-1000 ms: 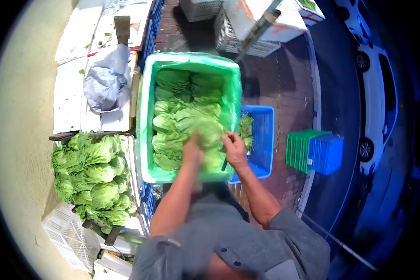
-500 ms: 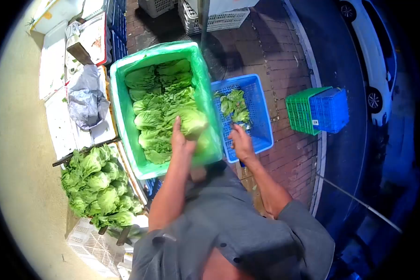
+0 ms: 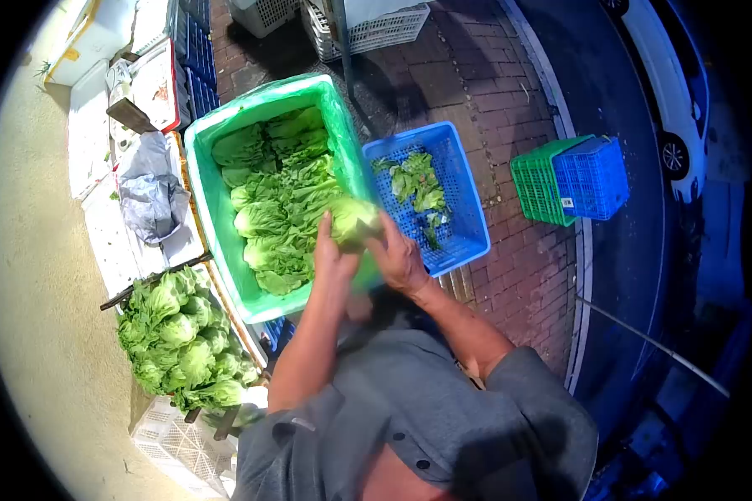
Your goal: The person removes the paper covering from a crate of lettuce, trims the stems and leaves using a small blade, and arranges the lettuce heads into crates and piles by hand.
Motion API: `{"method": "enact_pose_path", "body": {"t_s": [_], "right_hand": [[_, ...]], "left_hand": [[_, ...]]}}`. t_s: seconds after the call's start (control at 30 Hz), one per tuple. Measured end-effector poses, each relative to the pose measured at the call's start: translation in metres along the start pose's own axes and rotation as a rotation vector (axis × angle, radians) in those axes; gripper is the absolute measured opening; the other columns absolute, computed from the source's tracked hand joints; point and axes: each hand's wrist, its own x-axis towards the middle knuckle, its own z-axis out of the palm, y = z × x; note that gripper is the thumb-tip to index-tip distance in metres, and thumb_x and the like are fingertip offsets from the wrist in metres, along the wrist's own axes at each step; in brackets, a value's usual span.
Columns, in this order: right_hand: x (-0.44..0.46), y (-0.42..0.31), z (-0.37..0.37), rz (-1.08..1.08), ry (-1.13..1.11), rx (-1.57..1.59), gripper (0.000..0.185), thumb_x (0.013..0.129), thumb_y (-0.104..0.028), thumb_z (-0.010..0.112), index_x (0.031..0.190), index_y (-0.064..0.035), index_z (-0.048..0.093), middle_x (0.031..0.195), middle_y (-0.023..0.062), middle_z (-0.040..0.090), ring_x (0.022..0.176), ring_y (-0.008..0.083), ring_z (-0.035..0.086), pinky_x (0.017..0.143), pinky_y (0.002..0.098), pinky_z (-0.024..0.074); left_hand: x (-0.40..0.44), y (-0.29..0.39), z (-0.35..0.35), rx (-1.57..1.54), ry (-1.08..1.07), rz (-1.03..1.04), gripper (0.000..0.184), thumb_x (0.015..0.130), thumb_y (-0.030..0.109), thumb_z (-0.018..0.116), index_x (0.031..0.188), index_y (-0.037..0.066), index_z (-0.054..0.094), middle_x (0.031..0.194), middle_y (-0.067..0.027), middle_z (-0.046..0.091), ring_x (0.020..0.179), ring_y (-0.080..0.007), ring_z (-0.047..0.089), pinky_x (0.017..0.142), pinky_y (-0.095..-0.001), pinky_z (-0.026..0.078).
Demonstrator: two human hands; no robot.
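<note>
My left hand [image 3: 336,257] grips a head of lettuce [image 3: 349,219] over the right side of a green-lined bin [image 3: 200,179]. At the pale stem end of that head, my right hand [image 3: 399,260] closes its fingers against it; whether a small tool is also in them I cannot make out. Rows of lettuce heads [image 3: 263,219] lie inside the bin. Beside it on the right sits a blue basket [image 3: 468,200] with loose trimmed leaves [image 3: 422,182] in it.
A heap of lettuce [image 3: 184,338] lies at lower left by a white crate [image 3: 180,438]. White trays [image 3: 109,225] and a grey plastic bag [image 3: 152,196] run along the left. Green [image 3: 535,185] and blue crates [image 3: 593,179] stand near the curb. A pole [image 3: 340,37] rises behind the bin.
My right hand has moved left from over the blue basket to the stem end of the lettuce. My left hand keeps hold of the head. The view has shifted slightly.
</note>
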Motion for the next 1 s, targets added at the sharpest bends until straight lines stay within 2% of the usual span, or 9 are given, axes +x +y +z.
{"method": "enact_pose_path", "body": {"t_s": [0.13, 0.33, 0.53, 0.63, 0.73, 0.77, 0.83, 0.9, 1.0], "right_hand": [[0.001, 0.003, -0.002, 0.008, 0.001, -0.001, 0.055, 0.088, -0.023, 0.067, 0.135, -0.0003, 0.046, 0.092, 0.0251, 0.066, 0.077, 0.0419, 0.066, 0.065, 0.0457, 0.0514], [0.003, 0.013, -0.002, 0.034, -0.027, 0.117, 0.049, 0.090, -0.019, 0.065, 0.133, 0.0001, 0.051, 0.098, 0.0280, 0.064, 0.088, 0.0438, 0.064, 0.072, 0.0439, 0.0515], [0.003, 0.022, -0.003, 0.072, -0.049, 0.286, 0.046, 0.093, -0.015, 0.060, 0.135, -0.0012, 0.049, 0.104, 0.0281, 0.064, 0.095, 0.0398, 0.066, 0.079, 0.0418, 0.0508], [0.003, 0.033, -0.002, -0.071, 0.005, 0.226, 0.043, 0.098, -0.020, 0.053, 0.137, -0.0033, 0.049, 0.090, 0.0197, 0.067, 0.078, 0.0310, 0.068, 0.068, 0.0401, 0.0528], [-0.004, 0.065, -0.019, 0.611, 0.049, 0.872, 0.043, 0.101, -0.029, 0.047, 0.138, -0.0075, 0.048, 0.072, 0.0078, 0.059, 0.060, 0.0190, 0.058, 0.054, 0.0347, 0.0505], [-0.002, 0.066, -0.024, 0.725, 0.201, 1.074, 0.047, 0.101, -0.039, 0.045, 0.137, -0.0085, 0.047, 0.064, 0.0005, 0.045, 0.052, 0.0112, 0.045, 0.044, 0.0286, 0.0445], [-0.005, 0.078, -0.037, 0.825, 0.248, 1.117, 0.052, 0.097, -0.039, 0.055, 0.133, -0.0014, 0.050, 0.070, 0.0034, 0.056, 0.059, 0.0153, 0.054, 0.054, 0.0323, 0.0507], [0.001, 0.075, -0.029, 0.575, 0.134, 0.593, 0.056, 0.092, -0.037, 0.062, 0.130, 0.0023, 0.051, 0.083, 0.0089, 0.063, 0.073, 0.0208, 0.061, 0.067, 0.0343, 0.0532], [0.002, 0.046, -0.024, 0.242, 0.020, 0.102, 0.059, 0.086, -0.033, 0.071, 0.128, 0.0029, 0.052, 0.104, 0.0174, 0.067, 0.095, 0.0280, 0.065, 0.083, 0.0366, 0.0519]], "left_hand": [[0.003, -0.003, -0.002, 0.014, -0.015, 0.011, 0.044, 0.098, 0.036, 0.051, 0.127, 0.004, 0.054, 0.123, -0.0152, 0.061, 0.113, -0.0326, 0.058, 0.102, -0.0475, 0.045], [0.006, -0.001, -0.002, 0.011, 0.072, -0.025, 0.045, 0.102, 0.037, 0.045, 0.131, 0.003, 0.050, 0.125, -0.0163, 0.059, 0.112, -0.0310, 0.058, 0.099, -0.0468, 0.046], [-0.003, -0.002, 0.011, 0.020, 0.058, -0.041, 0.047, 0.101, 0.037, 0.045, 0.133, 0.003, 0.048, 0.131, -0.0184, 0.055, 0.117, -0.0343, 0.055, 0.103, -0.0511, 0.045], [0.002, 0.000, 0.008, -0.010, 0.075, -0.100, 0.045, 0.097, 0.040, 0.052, 0.130, 0.008, 0.052, 0.126, -0.0162, 0.059, 0.114, -0.0351, 0.058, 0.097, -0.0535, 0.049], [0.002, -0.003, 0.008, 0.055, 0.003, -0.048, 0.047, 0.097, 0.039, 0.054, 0.131, 0.007, 0.051, 0.127, -0.0173, 0.058, 0.115, -0.0362, 0.057, 0.098, -0.0555, 0.047], [0.002, -0.005, 0.007, 0.087, -0.023, -0.020, 0.048, 0.096, 0.039, 0.055, 0.131, 0.006, 0.051, 0.127, -0.0174, 0.057, 0.115, -0.0365, 0.057, 0.099, -0.0559, 0.047], [0.005, -0.006, 0.007, 0.189, 0.024, 0.046, 0.043, 0.096, 0.033, 0.058, 0.128, 0.006, 0.052, 0.122, -0.0152, 0.060, 0.110, -0.0340, 0.060, 0.095, -0.0549, 0.050], [0.010, -0.010, 0.011, 0.293, 0.101, 0.126, 0.039, 0.096, 0.029, 0.060, 0.126, 0.005, 0.054, 0.117, -0.0135, 0.062, 0.106, -0.0320, 0.062, 0.092, -0.0538, 0.052], [0.010, -0.019, 0.015, 0.459, 0.067, 0.207, 0.038, 0.093, 0.026, 0.064, 0.114, -0.005, 0.061, 0.102, -0.0120, 0.066, 0.087, -0.0236, 0.065, 0.076, -0.0386, 0.055]]}}
